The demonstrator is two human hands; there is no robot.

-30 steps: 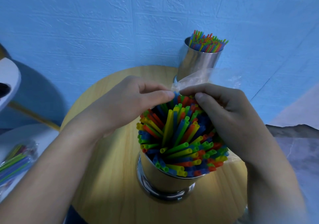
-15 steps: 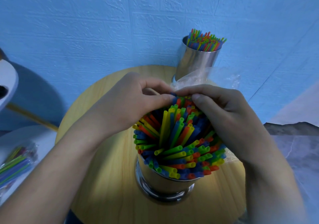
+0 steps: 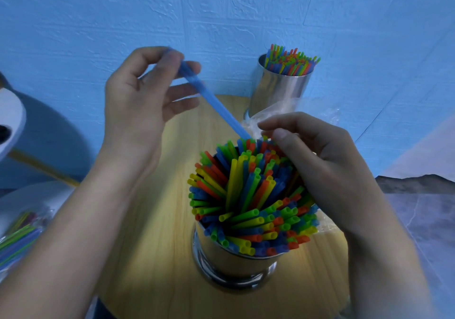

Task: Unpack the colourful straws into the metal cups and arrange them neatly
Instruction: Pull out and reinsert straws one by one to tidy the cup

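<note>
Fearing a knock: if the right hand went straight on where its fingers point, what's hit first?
Likely the blue straw held by the left hand, just beyond the right hand; depth unclear.

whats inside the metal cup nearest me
Colourful straws pack the near metal cup, fanned out, open ends up. The right hand covers those at its far right, and the straws hide the cup's bottom. The left hand pinches a blue straw above.

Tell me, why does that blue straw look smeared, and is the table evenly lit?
Head view: the blue straw pinched by the left hand is streaked with motion blur, while the straws in the near metal cup look crisp; light pools on the wooden table beside that cup and dims toward the edges; the far metal cup shows soft glare.
</note>
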